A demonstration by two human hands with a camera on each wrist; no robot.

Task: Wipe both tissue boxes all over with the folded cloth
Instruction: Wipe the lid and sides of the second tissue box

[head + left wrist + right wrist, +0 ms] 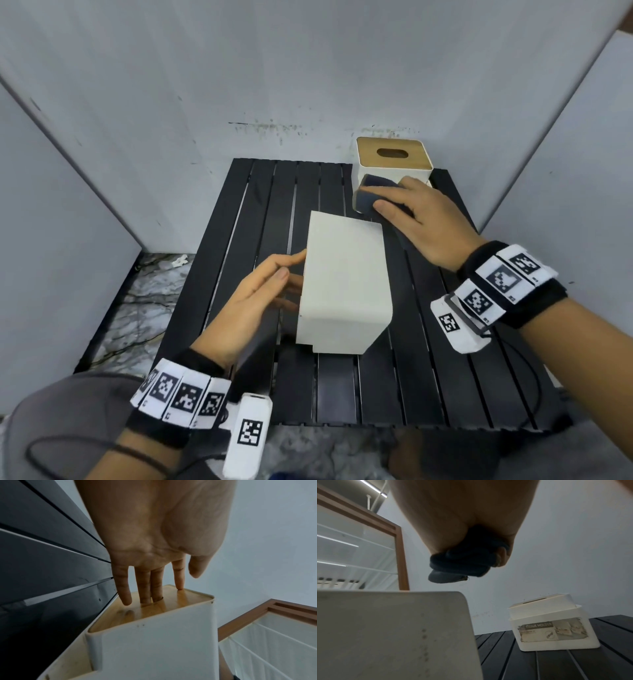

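One white tissue box [346,284] lies on its side mid-table, its wooden lid [154,607] facing left. My left hand [291,270] rests straight fingers [122,588] on that lid, and two of them dip into its slot. The second white tissue box [394,161] stands upright at the back right with its wooden slotted lid on top and a worn label [553,630] on its side. My right hand [390,195] grips the dark blue folded cloth [371,195] in the air between the two boxes. In the right wrist view the cloth [462,563] touches neither box.
Both boxes are on a black slatted table [239,240] enclosed by grey walls at the back and sides. Marble floor [137,308] shows past the table's left edge. A wood-framed white rack [274,635] appears in the wrist views.
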